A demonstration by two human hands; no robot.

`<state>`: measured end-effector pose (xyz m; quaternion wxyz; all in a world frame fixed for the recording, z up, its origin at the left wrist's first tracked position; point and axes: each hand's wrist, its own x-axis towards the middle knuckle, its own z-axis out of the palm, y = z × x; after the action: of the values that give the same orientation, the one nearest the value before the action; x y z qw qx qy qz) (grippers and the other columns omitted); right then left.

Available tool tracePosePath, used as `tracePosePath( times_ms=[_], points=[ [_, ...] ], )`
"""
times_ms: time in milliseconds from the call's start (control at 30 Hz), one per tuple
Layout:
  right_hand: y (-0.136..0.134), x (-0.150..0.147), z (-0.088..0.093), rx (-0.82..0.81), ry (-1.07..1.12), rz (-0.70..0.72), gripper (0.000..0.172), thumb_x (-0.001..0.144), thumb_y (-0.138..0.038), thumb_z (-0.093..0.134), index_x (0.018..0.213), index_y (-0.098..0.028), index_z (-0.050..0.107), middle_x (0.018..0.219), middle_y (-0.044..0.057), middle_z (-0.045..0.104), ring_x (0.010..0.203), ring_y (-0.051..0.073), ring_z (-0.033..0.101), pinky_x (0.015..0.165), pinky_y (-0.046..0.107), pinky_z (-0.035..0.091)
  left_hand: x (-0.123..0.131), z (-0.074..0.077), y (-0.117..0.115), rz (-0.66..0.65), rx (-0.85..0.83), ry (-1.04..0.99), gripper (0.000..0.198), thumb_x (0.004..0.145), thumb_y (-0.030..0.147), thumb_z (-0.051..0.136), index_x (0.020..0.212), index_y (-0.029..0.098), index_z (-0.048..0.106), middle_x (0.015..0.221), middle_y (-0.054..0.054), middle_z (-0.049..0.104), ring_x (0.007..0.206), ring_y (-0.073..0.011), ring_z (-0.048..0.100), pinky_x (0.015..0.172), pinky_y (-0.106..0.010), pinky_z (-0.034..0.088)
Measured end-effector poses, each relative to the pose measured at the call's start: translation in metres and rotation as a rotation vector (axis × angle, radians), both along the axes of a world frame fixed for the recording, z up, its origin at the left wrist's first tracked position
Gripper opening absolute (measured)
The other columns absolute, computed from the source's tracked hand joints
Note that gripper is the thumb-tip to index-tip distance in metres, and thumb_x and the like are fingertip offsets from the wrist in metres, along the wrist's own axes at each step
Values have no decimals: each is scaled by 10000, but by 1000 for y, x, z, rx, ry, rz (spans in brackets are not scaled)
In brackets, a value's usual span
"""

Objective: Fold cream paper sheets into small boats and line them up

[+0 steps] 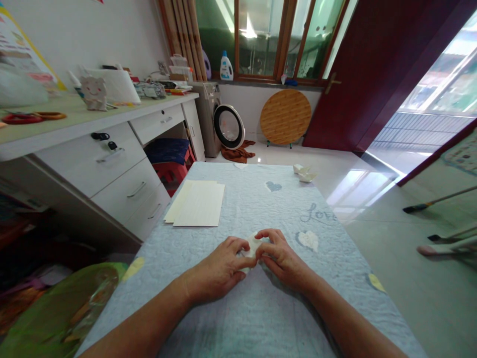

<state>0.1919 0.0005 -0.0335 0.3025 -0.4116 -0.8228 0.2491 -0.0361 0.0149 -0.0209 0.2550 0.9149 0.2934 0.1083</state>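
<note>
Between my two hands, over the near middle of the cloth-covered table (253, 199), is a small piece of folded white paper (254, 243). My left hand (229, 263) grips its left side with bent fingers. From the other side, my right hand (279, 258) pinches the paper, and the fingertips of both hands meet at it. Much of the paper is hidden behind the fingers. A stack of cream paper sheets (199, 204) lies flat at the table's left. Folded paper boats (307, 176) sit at the far right corner.
A white desk with drawers (112, 174) runs along the left. Below it is a red stool (173, 171) with a dark blue top. A green bag-like container (48, 318) stands at the near left. Brooms (439, 200) lean in at the right.
</note>
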Motion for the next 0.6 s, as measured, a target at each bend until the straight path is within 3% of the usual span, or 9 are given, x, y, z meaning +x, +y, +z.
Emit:
tracePosePath(
  times_ms=[200, 400, 500, 600],
  points=[
    [2, -6, -5, 4, -7, -45, 240, 826, 1, 554, 913, -215, 612, 1146, 63, 555, 1127, 220, 474, 986, 408, 412, -3, -2, 8, 4, -35, -102, 304, 841, 69, 612, 1047, 271, 705, 1186, -53, 561, 1138, -220, 500, 1006, -382, 421],
    [1, -13, -7, 20, -131, -163, 260, 783, -43, 636, 983, -198, 575, 1097, 66, 570, 1059, 233, 472, 963, 407, 395, 0, -3, 9, 100, -38, -197, 138, 846, 69, 597, 887, 185, 661, 949, -26, 644, 957, -184, 555, 891, -321, 445],
    [-1, -15, -5, 23, -198, -196, 170, 800, -80, 644, 905, -198, 579, 1039, 56, 561, 1006, 229, 468, 921, 390, 395, 2, -3, 8, 119, 9, -173, 132, 846, 80, 602, 916, 179, 653, 913, -28, 638, 907, -185, 553, 839, -316, 451],
    [-1, -16, -3, 25, -244, -209, 110, 823, -116, 633, 870, -199, 579, 1007, 49, 549, 974, 222, 463, 900, 377, 391, 3, -4, 7, 58, 99, -113, 144, 899, 154, 592, 987, 219, 687, 950, -34, 630, 925, -196, 550, 826, -324, 455]
  ],
)
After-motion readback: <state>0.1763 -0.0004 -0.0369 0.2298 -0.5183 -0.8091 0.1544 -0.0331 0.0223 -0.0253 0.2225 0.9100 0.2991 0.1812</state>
